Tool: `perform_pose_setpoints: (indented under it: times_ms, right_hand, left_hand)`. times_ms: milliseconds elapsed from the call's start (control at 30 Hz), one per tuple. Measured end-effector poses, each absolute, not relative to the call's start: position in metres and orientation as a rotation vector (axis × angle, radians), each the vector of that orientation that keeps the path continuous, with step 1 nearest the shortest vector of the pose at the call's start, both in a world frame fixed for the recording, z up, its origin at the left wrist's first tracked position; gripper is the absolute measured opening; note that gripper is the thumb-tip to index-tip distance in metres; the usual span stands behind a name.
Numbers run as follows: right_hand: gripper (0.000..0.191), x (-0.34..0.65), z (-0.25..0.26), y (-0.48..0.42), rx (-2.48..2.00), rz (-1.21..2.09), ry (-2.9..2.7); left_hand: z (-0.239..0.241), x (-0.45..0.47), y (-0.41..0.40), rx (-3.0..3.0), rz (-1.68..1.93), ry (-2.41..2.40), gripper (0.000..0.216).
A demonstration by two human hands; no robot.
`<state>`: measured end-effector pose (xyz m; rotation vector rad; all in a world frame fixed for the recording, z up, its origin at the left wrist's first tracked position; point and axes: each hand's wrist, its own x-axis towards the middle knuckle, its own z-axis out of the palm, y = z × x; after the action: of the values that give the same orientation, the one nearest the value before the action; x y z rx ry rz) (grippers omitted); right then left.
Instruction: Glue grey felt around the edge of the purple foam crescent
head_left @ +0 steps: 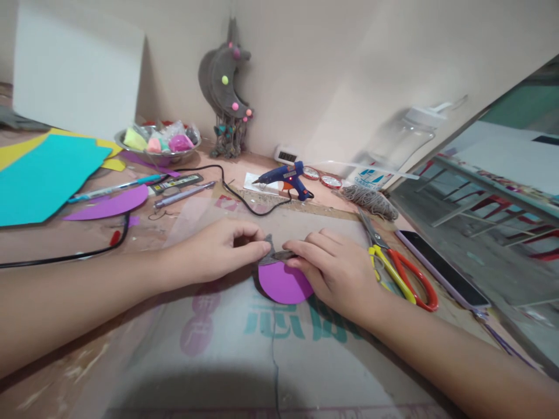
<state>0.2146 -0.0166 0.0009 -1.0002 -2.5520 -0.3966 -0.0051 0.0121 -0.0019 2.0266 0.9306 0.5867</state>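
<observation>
Between my two hands is a purple round piece, its upper part covered by grey yarn. My left hand is closed, thumb and forefinger pinching the grey yarn at the upper left. On the right, my right hand pinches the upper right edge of the purple piece, where the yarn lies; its fingertips partly hide the spot. A thin strand of yarn trails from below the piece towards the front edge of the view. Beneath lies a printed plastic sheet.
Red-and-yellow scissors and a phone lie to the right. A blue glue gun with a cord stands behind, near a grey yarn skein. At left are a turquoise sheet, pens and a bowl of coloured clay.
</observation>
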Motion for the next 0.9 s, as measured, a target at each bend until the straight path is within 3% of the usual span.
perform_pose_setpoints:
  times_ms: [900]
  right_hand:
    - [0.028,0.2164,0.0001,-0.0157,-1.012,-0.285,-2.489]
  left_hand:
    - [-0.0004,-0.0036,0.0120,2.029,0.613,0.969,0.027]
